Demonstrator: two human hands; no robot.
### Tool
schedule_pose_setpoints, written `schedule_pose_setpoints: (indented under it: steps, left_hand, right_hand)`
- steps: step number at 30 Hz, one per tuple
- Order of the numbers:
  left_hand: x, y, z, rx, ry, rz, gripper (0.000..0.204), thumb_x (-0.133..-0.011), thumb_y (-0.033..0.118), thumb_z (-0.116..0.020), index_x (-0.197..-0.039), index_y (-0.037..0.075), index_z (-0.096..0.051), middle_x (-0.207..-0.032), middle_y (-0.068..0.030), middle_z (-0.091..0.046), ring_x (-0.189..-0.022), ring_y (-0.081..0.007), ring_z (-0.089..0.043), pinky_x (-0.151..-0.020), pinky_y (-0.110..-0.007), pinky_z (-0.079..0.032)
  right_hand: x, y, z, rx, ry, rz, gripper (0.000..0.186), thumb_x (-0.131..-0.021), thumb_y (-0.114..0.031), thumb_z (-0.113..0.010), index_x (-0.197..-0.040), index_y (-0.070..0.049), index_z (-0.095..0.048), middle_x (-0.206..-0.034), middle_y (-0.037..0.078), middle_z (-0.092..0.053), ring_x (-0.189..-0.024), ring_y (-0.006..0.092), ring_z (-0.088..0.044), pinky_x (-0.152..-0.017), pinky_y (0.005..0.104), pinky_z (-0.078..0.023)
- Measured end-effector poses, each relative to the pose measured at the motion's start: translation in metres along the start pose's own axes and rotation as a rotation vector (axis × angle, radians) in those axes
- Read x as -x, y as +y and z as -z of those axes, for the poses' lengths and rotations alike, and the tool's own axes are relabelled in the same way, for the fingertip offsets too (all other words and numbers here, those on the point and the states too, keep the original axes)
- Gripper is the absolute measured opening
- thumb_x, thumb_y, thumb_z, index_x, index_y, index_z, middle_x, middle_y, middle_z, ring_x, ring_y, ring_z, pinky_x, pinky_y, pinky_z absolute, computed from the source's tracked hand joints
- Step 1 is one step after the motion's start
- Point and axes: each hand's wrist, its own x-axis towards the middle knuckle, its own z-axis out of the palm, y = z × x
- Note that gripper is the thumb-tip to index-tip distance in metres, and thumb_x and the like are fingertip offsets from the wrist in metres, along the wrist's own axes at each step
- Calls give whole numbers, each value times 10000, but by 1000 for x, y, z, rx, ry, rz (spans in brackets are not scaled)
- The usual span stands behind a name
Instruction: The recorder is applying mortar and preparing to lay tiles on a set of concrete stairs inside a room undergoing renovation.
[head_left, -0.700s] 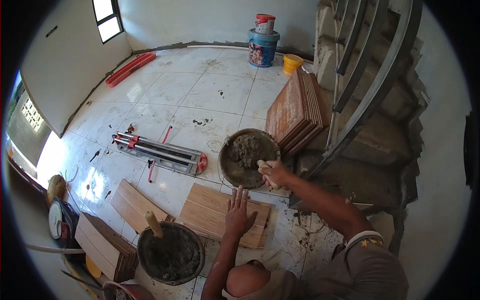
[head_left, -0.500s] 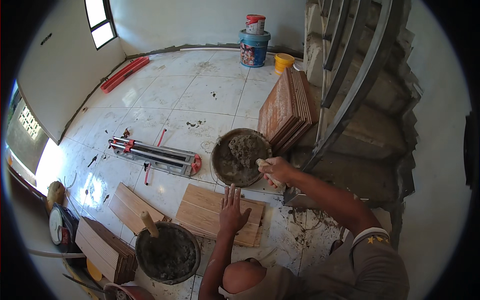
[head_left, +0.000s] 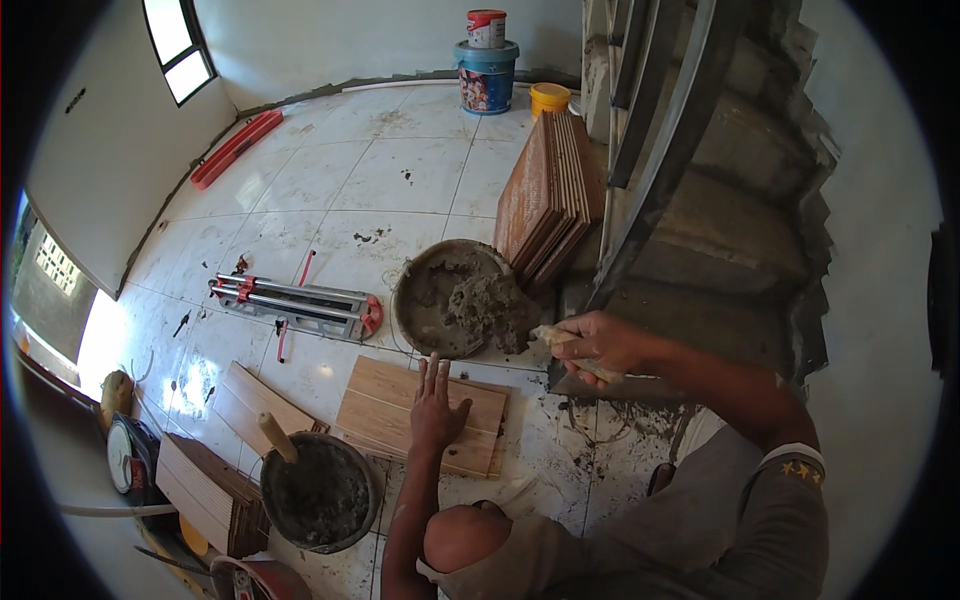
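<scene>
My right hand (head_left: 592, 345) is closed around the pale handle of a trowel (head_left: 552, 337). Its blade is hidden under a heap of wet grey mortar (head_left: 492, 308), which overhangs the right rim of a round black basin (head_left: 402, 312). More mortar lies inside that basin. Fingers stretched out, my left hand (head_left: 436, 410) is over a low stack of wood-look tiles (head_left: 372, 402); whether it touches them I cannot tell. Nearer on the left, a second bucket (head_left: 372, 490) of mortar has a wooden handle (head_left: 277, 437) sticking up from it.
A tile cutter (head_left: 300, 305) lies on the white tiled floor, left of the basin. Brown tiles (head_left: 540, 190) stand stacked beside concrete stairs (head_left: 715, 240) with a metal railing (head_left: 665, 150). Other tiles (head_left: 200, 490) lean at lower left. Several buckets (head_left: 487, 80) stand by the far wall.
My right hand has moved right with the trowel, bringing a mound of mortar from the basin's middle to its right rim. The left hand remains spread over the tiles. The view has shifted slightly.
</scene>
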Motion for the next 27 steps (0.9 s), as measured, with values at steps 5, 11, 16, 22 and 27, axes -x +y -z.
schedule_pose_setpoints:
  steps: [5,11,16,22,27]
  left_hand:
    - [0,6,1,-1,23,11,861,-789,215,-816,-1516,89,-372,-1641,-135,-283,-1530,-366,-227,-1180,-464,-355]
    - [-7,17,-6,-27,37,-14,856,-789,189,-800,-1512,54,-362,-1629,-166,-299,-1519,-391,-244,-1187,-470,-341]
    - [-9,28,-11,-1,90,2,826,-779,198,-799,-1475,31,-388,-1602,-223,-321,-1497,-448,-264,-1183,-509,-327]
    - [-11,39,-12,-20,65,80,838,-776,192,-819,-1472,45,-377,-1593,-230,-338,-1494,-438,-276,-1185,-510,-319]
    - [-14,46,-9,-75,22,111,858,-774,213,-826,-1476,32,-367,-1574,-240,-359,-1490,-439,-283,-1183,-497,-321]
  right_hand:
    - [76,17,21,-4,-83,-89,378,-1016,-246,-631,-1291,-1,-547,-807,25,-614,-584,90,-598,-501,278,-516]
    - [162,54,69,-42,-116,-170,433,-1020,-252,-627,-1363,-9,-524,-877,36,-623,-631,94,-603,-551,287,-528]
    - [214,79,111,-71,-13,-189,401,-1006,-268,-632,-1300,-8,-551,-837,34,-611,-606,86,-596,-533,282,-521]
    - [177,141,162,681,370,330,539,-962,-259,-673,-1429,-46,-507,-914,94,-651,-696,216,-674,-615,412,-568]
    - [90,172,175,1407,608,137,632,-874,-210,-687,-1468,-144,-483,-1124,216,-642,-845,421,-685,-725,494,-569]
